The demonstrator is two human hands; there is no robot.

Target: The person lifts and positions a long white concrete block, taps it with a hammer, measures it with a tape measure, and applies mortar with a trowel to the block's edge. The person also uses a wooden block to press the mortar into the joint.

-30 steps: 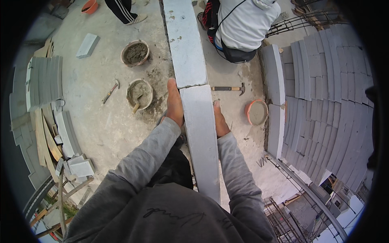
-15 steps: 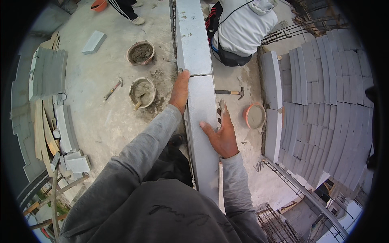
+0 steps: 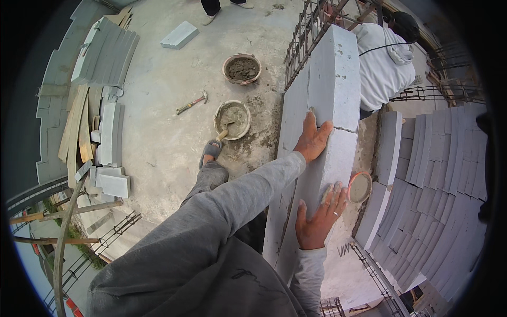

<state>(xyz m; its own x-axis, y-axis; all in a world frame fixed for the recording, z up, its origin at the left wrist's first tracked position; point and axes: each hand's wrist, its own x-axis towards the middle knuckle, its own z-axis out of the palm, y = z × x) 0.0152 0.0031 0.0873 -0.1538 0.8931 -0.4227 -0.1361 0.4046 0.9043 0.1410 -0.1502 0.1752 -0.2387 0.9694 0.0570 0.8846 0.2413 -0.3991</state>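
Observation:
A pale grey block wall runs up the middle right, its top course made of two long blocks, a far block [image 3: 342, 79] and a near block [image 3: 339, 156], with a thin joint between. My left hand [image 3: 315, 136] presses against the wall's left side at that joint, thumb apart from the fingers. On the near block rests my right hand [image 3: 319, 219], open, fingers stretched toward the block's top edge, a ring on one finger. Neither hand holds anything.
Left of the wall stand two mortar buckets [image 3: 242, 69], the nearer bucket [image 3: 233, 120] with a trowel [image 3: 224, 132]. A hammer [image 3: 192, 103] lies on the floor. Block stacks [image 3: 108, 50] and planks [image 3: 75, 127] are left. A person [image 3: 384, 63] crouches beyond the wall.
My view has swung, so the wall appears farther right and shows more of its left side. My right hand has moved from the block's right edge to lie flat on it. My left foot has come into view.

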